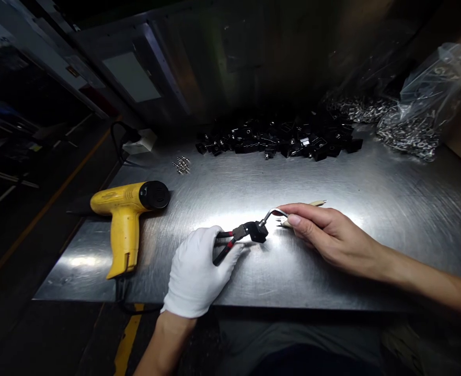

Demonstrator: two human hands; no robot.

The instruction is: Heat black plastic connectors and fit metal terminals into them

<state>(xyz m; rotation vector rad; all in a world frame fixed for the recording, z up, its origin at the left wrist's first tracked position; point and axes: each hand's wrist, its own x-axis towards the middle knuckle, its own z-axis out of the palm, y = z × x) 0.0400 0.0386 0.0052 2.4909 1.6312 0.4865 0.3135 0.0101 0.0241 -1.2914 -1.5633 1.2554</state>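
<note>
My left hand [197, 270], in a white glove, is closed around black and red wires [223, 253] near the front of the steel table [332, 183]. The wires end in a small black connector [257, 232] that rests just above the table between both hands. My bare right hand [324, 235] is closed in a pinch on a light-coloured wire [274, 213] that curves into the connector. It also holds a thin pale stick-like tool [315, 203], whose tip pokes out beyond the fingers.
A yellow heat gun [126, 214] lies at the left, its cord running off the front edge. A heap of black connectors [281, 138] sits at the back. A clear bag of metal terminals [418, 120] is back right. Several loose terminals [181, 165] and a white plug [140, 141] lie back left.
</note>
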